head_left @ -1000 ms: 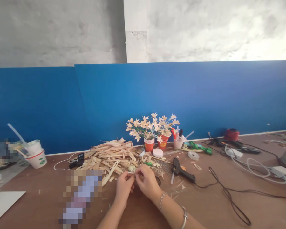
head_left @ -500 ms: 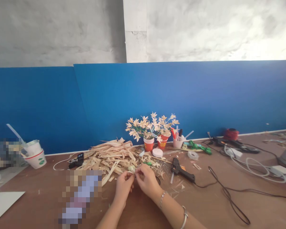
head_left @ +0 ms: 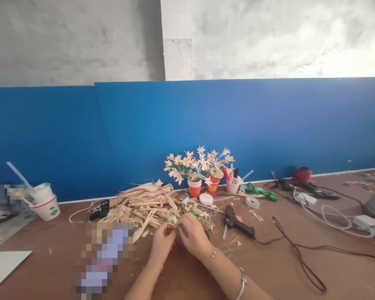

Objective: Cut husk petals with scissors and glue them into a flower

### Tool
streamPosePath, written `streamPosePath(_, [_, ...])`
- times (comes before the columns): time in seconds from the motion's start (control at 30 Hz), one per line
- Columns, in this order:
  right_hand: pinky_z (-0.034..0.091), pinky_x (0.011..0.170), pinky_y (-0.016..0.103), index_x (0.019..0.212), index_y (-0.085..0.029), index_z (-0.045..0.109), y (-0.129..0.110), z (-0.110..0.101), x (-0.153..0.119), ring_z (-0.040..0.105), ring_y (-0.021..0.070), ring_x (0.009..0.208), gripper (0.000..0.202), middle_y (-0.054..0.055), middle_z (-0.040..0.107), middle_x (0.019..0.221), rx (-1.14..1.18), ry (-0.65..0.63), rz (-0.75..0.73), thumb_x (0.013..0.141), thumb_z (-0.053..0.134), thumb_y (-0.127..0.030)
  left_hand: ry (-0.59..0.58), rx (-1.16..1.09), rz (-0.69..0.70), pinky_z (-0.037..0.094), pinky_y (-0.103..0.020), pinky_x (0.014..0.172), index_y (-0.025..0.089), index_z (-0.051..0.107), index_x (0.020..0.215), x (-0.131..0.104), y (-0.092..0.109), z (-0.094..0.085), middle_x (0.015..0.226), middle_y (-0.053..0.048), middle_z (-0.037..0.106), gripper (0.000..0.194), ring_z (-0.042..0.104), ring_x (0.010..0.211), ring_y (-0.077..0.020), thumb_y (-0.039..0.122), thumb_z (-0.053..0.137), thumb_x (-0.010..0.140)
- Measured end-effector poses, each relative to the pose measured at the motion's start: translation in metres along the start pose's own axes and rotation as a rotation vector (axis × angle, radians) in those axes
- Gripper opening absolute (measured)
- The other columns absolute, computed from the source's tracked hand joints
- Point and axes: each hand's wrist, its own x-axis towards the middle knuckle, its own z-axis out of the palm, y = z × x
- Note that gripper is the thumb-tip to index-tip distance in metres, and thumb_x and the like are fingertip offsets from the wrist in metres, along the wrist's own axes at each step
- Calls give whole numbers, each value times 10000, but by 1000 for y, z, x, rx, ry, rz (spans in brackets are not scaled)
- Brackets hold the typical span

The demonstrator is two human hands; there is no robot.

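My left hand and my right hand meet at the fingertips over the front of the table, both pinched closed. Whatever lies between the fingers is too small and too covered to name. A small pale green-white piece shows just beyond the fingertips; I cannot tell whether it is held. Right behind the hands spreads a pile of dry husk strips. A black glue gun lies to the right of my right hand, its cord running off to the right.
Pale handmade flowers stand in red paper cups by the blue partition. Nearby are a round white lid, a tape roll and a cup of tools. Black cable loops across the right side. A white cup stands left.
The hands keep almost the same place and pinch, with only a slight shift of the fingers. The whole view has moved very slightly.
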Motion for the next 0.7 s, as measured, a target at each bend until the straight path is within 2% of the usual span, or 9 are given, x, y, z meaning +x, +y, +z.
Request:
streamPosePath(0.33, [430,698,281,820,-198,555,-2,-3,1,515,185,792,252,52,564,811,37,25,-6,719,451,8,-51,-46,7,247,-163,328,190,477,606,2,-2,0,393,86,430,262,365,331,-63,389,647,622])
streamPosePath(0.57, [423,715,285,831,-197,550,-3,-3,0,511,185,809,247,53,553,823,70,29,3,715,439,-9,-54,-32,45,236,-166,334,186,481,618,1,0,0,418,82,426,327,367,341,-63,471,637,647])
streamPosePath(0.63, [416,723,287,858,-192,545,-4,-4,1,510,183,815,239,53,552,841,114,80,45,715,444,-30,-54,-18,57,230,-168,339,185,480,618,0,-1,0,410,81,422,336,352,341,-61,484,628,659])
streamPosePath(0.7, [407,698,279,875,-183,535,-3,-4,3,508,174,776,198,47,554,831,175,150,170,730,454,-74,-54,-9,59,233,-169,345,185,481,627,0,-1,0,412,80,425,336,350,347,-63,487,623,666])
